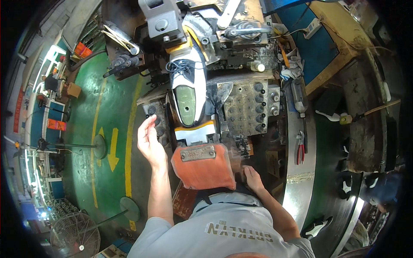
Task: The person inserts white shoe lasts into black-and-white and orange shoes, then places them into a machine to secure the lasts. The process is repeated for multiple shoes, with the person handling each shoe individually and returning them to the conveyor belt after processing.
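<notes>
A white shoe upper (200, 81) with black laces sits toe toward me in the machine, fitted over a green shoe last (186, 105). Its toe rests just above a metal pad with a yellow edge (195, 131). My left hand (150, 139) is raised left of the toe, its fingers loosely stretched, fingertips close to the black knobs (152, 110) on the left panel. Whether they touch a knob, I cannot tell. Low beside the machine's orange padded cover (202, 167) is my right hand (253, 178), with most of its fingers hidden.
To the right, a metal panel (243, 107) carries several black knobs. Red-handled pliers (300, 148) lie on a metal ledge (297, 180), below a grey bottle-shaped thing (297, 96). A fan (75, 236) stands at lower left on the green floor (81, 159).
</notes>
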The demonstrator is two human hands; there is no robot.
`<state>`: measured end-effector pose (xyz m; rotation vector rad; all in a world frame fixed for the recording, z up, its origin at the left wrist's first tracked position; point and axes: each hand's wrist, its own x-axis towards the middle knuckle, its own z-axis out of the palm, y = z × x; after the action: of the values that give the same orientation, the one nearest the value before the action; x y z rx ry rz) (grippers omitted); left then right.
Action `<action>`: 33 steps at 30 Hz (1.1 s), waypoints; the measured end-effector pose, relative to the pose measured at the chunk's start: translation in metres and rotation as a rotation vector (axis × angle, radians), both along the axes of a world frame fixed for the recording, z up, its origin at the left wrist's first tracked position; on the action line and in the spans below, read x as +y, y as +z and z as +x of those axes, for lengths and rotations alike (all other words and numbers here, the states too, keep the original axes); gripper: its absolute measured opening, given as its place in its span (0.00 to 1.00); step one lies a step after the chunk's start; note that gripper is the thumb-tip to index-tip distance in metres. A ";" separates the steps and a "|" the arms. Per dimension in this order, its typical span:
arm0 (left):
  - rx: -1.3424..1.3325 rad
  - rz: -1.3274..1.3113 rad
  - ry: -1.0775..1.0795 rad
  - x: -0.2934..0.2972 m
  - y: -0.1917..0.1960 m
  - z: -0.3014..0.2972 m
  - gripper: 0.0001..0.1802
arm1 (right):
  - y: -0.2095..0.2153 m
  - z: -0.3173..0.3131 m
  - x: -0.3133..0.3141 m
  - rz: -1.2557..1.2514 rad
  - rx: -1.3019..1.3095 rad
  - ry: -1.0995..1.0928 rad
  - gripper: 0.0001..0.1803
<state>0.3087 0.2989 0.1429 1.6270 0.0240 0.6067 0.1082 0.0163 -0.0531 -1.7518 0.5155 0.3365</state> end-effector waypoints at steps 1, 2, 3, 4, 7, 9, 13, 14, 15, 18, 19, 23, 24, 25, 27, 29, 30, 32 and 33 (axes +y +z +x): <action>-0.023 -0.001 -0.003 -0.003 0.007 -0.003 0.14 | 0.008 -0.006 -0.005 -0.011 -0.004 0.025 0.19; -0.037 -0.013 -0.012 -0.006 0.012 -0.005 0.13 | 0.015 -0.015 -0.011 -0.021 -0.009 0.047 0.19; -0.041 -0.003 -0.022 -0.010 0.018 -0.007 0.13 | 0.017 -0.023 -0.017 -0.031 -0.013 0.068 0.19; -0.043 0.006 -0.034 -0.014 0.024 -0.008 0.12 | 0.012 -0.033 -0.025 -0.019 -0.024 0.062 0.19; -0.005 0.073 -0.043 -0.037 0.049 -0.010 0.13 | 0.022 -0.058 -0.043 -0.018 -0.015 0.059 0.18; 0.036 0.116 -0.041 -0.052 0.062 -0.006 0.14 | 0.018 -0.074 -0.055 -0.017 -0.039 0.044 0.18; 0.049 0.203 -0.071 -0.063 0.063 0.014 0.19 | 0.029 -0.091 -0.071 -0.066 -0.071 0.056 0.18; 0.084 0.222 -0.095 -0.065 0.060 0.020 0.26 | 0.029 -0.095 -0.075 -0.074 -0.081 0.050 0.18; 0.099 0.256 -0.073 -0.069 0.057 0.024 0.29 | 0.028 -0.098 -0.078 -0.082 -0.091 0.044 0.18; 0.152 0.318 -0.069 -0.076 0.052 0.035 0.41 | 0.033 -0.104 -0.083 -0.082 -0.078 0.035 0.17; 0.150 0.335 -0.080 -0.076 0.050 0.039 0.42 | 0.035 -0.104 -0.084 -0.081 -0.062 0.035 0.17; 0.170 0.394 -0.094 -0.072 0.037 0.056 0.49 | 0.032 -0.110 -0.085 -0.080 -0.095 0.025 0.17; 0.167 0.426 -0.076 -0.067 0.031 0.062 0.49 | 0.030 -0.111 -0.085 -0.081 -0.095 0.025 0.17; 0.165 0.458 -0.058 -0.062 0.026 0.068 0.50 | 0.028 -0.111 -0.084 -0.081 -0.095 0.027 0.17; 0.186 0.534 -0.039 -0.061 0.026 0.074 0.53 | 0.035 -0.111 -0.083 -0.086 -0.097 0.037 0.17; 0.216 0.533 -0.084 -0.062 0.028 0.076 0.56 | 0.035 -0.111 -0.081 -0.095 -0.102 0.045 0.17; 0.230 0.495 -0.145 -0.071 0.035 0.075 0.56 | 0.031 -0.111 -0.081 -0.103 -0.108 0.039 0.17; 0.238 0.520 -0.117 -0.071 0.032 0.081 0.58 | 0.028 -0.111 -0.078 -0.106 -0.121 0.051 0.17; 0.221 0.542 -0.095 -0.069 0.025 0.085 0.59 | 0.028 -0.110 -0.078 -0.109 -0.125 0.060 0.17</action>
<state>0.3938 0.2298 0.1679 2.2018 -0.0598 0.3717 -0.0020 -0.0616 -0.0253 -1.8839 0.3979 0.2430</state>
